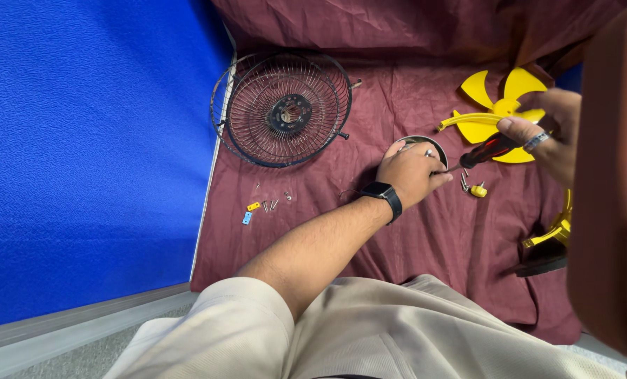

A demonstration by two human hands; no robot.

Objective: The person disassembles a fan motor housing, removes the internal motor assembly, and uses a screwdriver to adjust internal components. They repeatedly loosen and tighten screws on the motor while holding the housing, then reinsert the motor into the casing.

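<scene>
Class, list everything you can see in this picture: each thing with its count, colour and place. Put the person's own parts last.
Cloth: one, maroon, spread under all the parts.
Wall: one, blue, on the left.
Fan guards: two, dark wire, stacked at the cloth's upper left.
Fan blade: one, yellow, upper right.
Round metal part: one, silver, under the left hand.
Screwdriver: one, red and black handle, in the right hand.
Small parts: several screws, one yellow and one blue piece, below the guards.
Yellow knob: one, beside loose screws, right of the left hand.
Watch: one, black, left wrist.
Left hand: on the round part.
Right hand: grips the screwdriver.
</scene>
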